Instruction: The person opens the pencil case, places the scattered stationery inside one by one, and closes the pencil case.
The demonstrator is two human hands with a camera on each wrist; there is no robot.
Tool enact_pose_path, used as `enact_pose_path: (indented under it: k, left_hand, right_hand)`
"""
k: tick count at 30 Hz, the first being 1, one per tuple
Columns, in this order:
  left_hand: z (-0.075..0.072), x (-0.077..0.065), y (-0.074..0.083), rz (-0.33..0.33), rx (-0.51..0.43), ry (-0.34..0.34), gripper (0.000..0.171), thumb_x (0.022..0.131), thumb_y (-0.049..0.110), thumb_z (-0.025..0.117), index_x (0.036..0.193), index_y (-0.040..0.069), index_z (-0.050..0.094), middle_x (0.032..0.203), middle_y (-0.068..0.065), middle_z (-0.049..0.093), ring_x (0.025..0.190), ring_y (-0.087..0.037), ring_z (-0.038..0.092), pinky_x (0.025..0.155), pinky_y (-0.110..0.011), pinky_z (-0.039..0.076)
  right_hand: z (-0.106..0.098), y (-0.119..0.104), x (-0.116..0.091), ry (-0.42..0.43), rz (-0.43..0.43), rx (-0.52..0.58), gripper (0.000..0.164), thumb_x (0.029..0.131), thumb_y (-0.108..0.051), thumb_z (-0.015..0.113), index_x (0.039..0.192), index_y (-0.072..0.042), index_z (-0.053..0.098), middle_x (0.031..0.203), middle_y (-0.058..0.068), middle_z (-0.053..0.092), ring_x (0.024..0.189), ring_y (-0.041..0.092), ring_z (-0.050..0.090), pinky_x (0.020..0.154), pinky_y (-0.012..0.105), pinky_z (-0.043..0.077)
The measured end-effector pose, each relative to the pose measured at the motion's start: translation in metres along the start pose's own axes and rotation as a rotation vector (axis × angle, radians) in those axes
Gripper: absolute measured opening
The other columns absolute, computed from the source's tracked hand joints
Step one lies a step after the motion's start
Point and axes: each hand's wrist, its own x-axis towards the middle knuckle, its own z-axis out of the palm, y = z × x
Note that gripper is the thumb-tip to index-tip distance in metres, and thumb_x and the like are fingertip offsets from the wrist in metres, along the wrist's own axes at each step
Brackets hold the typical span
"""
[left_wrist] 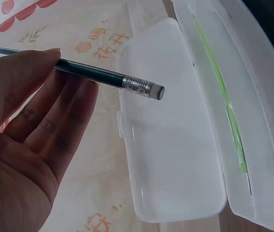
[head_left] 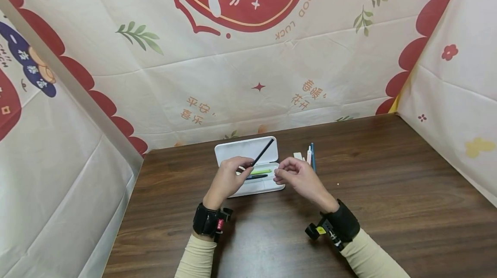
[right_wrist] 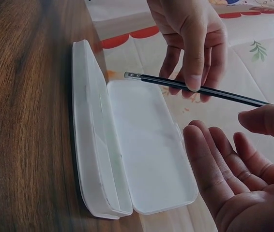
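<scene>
My left hand [head_left: 232,174] pinches a dark pencil [left_wrist: 98,73] between thumb and fingers, slanted above the pencil case. The pencil's metal ferrule and pale eraser end show in the left wrist view. Across from it, my right hand [right_wrist: 243,179] has its fingers loosely bent and its thumb apart from them. That thumb overlaps the pencil's far end in the right wrist view. Beneath both hands lies a white pencil case [head_left: 275,186] with its lid [head_left: 233,148] raised toward the back. Inside are a bright green pen [head_left: 262,171] and a dark pen [head_left: 258,176], partly hidden by my left hand.
Just right of the case, behind my right hand, lie a white eraser [head_left: 297,156], a white pen [head_left: 309,155] and a blue pencil [head_left: 312,157]. A printed cloth [head_left: 240,79] hangs along the back edge of the brown wooden table [head_left: 388,183], with more cloth at both sides.
</scene>
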Motion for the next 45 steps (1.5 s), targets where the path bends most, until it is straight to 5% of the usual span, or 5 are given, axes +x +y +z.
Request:
enact_pose_path:
  k: [16,23,45]
  left_hand:
    - [-0.003,-0.002,-0.012,-0.084,0.03,-0.002,0.016,0.089,0.004,0.072,0.105,0.005,0.074,0.098,-0.007,0.074,0.086,-0.014,0.069,0.071,-0.024,0.057]
    - [-0.003,-0.003,-0.015,-0.114,0.041,-0.014,0.015,0.09,0.005,0.071,0.105,0.005,0.074,0.098,-0.006,0.074,0.085,-0.014,0.069,0.071,-0.023,0.056]
    - [-0.004,-0.002,-0.022,-0.167,0.066,-0.03,0.015,0.09,0.004,0.071,0.105,0.006,0.075,0.096,-0.006,0.074,0.086,-0.014,0.069,0.073,-0.029,0.058]
  right_hand:
    - [-0.001,-0.004,-0.002,0.012,-0.015,-0.009,0.015,0.099,-0.011,0.059,0.103,0.004,0.06,0.102,0.027,0.068,0.088,0.029,0.072,0.078,0.036,0.059]
    - [-0.002,-0.006,-0.002,0.007,-0.016,0.0,0.015,0.099,-0.01,0.058,0.102,0.005,0.06,0.098,0.016,0.07,0.089,0.03,0.072,0.081,0.046,0.057]
    - [-0.003,-0.01,-0.001,-0.009,-0.006,0.009,0.017,0.099,-0.011,0.059,0.103,0.005,0.06,0.101,0.027,0.068,0.089,0.03,0.072,0.08,0.044,0.058]
